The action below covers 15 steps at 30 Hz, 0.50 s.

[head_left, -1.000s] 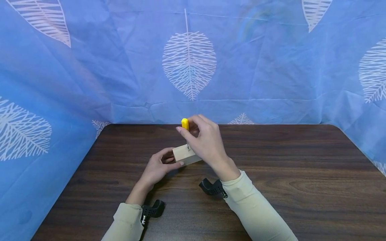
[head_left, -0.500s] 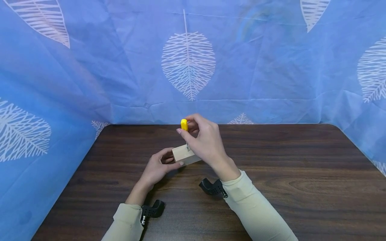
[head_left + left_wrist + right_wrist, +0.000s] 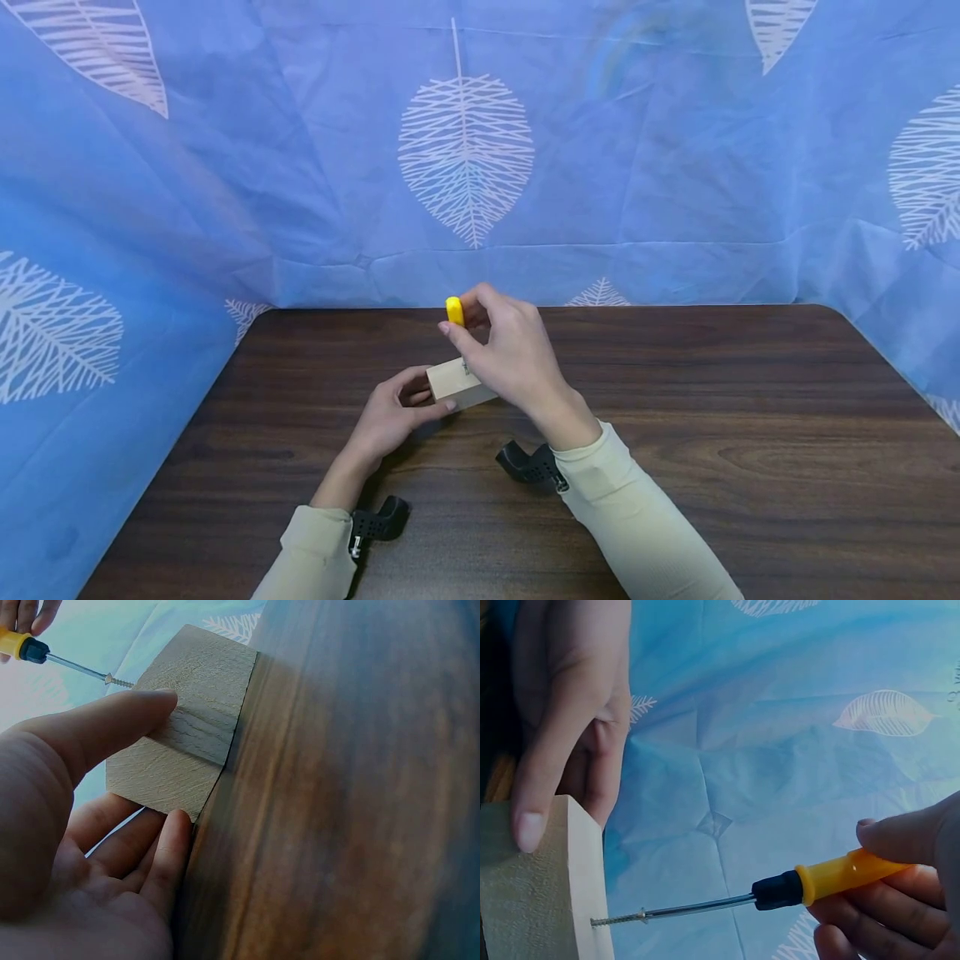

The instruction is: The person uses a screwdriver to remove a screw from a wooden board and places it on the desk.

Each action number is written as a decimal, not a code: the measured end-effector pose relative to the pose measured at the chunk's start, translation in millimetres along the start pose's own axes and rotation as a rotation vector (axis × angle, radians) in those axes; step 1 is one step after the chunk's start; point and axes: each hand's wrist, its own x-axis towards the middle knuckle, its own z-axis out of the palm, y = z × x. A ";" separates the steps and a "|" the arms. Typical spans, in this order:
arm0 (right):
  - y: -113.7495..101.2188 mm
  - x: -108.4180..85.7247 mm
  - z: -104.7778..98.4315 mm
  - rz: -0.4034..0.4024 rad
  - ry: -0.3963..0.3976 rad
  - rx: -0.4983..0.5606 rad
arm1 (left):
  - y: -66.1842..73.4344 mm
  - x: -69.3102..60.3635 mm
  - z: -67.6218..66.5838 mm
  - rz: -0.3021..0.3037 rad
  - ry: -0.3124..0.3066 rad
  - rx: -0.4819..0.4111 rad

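A pale wooden block [image 3: 453,382] lies on the table, its left end gripped by my left hand [image 3: 390,417] between thumb and fingers. From the block's upper face a screw [image 3: 619,920] sticks out, most of its thread showing. The tip of a screwdriver [image 3: 840,877] with a yellow handle and black collar meets the screw head, its shaft roughly in line with the screw. My right hand [image 3: 513,350] holds that handle between thumb and fingers above the block. In the head view the right hand hides the block's right end and the screwdriver shaft.
The dark wood-grain table [image 3: 712,458] extends around both hands. Behind and to the sides hangs a blue cloth [image 3: 315,167] with white leaf prints. Black wrist mounts stick out from the left sleeve [image 3: 318,542] and right sleeve [image 3: 637,517].
The yellow handle has tilted slightly to the left, and the right hand's fingers have shifted a little round it. The left hand and the block have stayed almost in place.
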 end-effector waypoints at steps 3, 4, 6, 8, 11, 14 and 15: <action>0.2 0.0 0.5 -0.015 0.011 -0.009 | 0.3 0.4 0.3 0.003 0.000 -0.002; 0.3 0.0 0.7 -0.022 0.015 -0.012 | 0.2 0.3 0.4 0.002 0.000 -0.003; 0.6 -0.1 0.8 -0.037 0.021 -0.020 | 0.1 0.6 0.5 0.001 -0.001 -0.004; 0.5 -0.1 0.5 -0.053 0.021 -0.029 | 0.1 1.1 0.4 0.001 -0.004 -0.006; 0.1 0.1 -0.1 -0.067 0.009 -0.032 | -0.1 1.3 0.0 0.000 -0.008 -0.013; -0.2 0.2 -0.4 -0.062 -0.009 -0.027 | -0.9 0.5 -0.1 -0.002 -0.009 -0.017; -0.1 0.1 -0.4 -0.058 -0.015 -0.025 | -1.2 0.0 0.0 -0.003 -0.007 -0.015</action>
